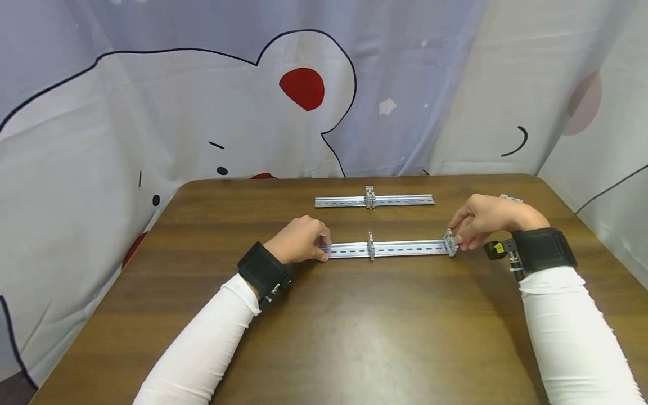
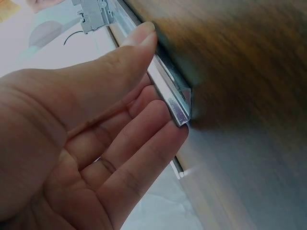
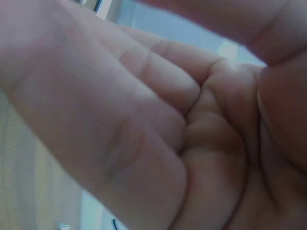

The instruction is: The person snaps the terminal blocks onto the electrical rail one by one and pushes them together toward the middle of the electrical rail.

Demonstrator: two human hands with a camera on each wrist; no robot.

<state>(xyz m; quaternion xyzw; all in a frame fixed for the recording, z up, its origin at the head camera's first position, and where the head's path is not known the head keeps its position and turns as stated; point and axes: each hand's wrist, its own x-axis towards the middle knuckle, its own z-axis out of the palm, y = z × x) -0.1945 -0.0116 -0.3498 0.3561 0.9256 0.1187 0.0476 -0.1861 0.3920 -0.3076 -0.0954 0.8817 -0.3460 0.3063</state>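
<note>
A slotted metal DIN rail (image 1: 410,248) lies crosswise on the table. My left hand (image 1: 302,241) grips its left end; in the left wrist view, thumb and fingers lie on either side of the rail (image 2: 169,93). Around the rail's middle stands a thin grey terminal block (image 1: 371,246). At the right end, my right hand (image 1: 486,218) pinches another grey terminal block (image 1: 449,243) between thumb and fingers. Whether that block is fully seated on the rail I cannot tell. The right wrist view shows mostly fingers (image 3: 120,129), and the block is hidden there.
Farther back on the wooden table (image 1: 344,326) lies a second DIN rail (image 1: 405,199) with a grey terminal block (image 1: 370,197) around its middle. Small grey parts (image 1: 510,198) lie behind the right wrist, partly hidden. A printed curtain (image 1: 202,112) hangs behind the table.
</note>
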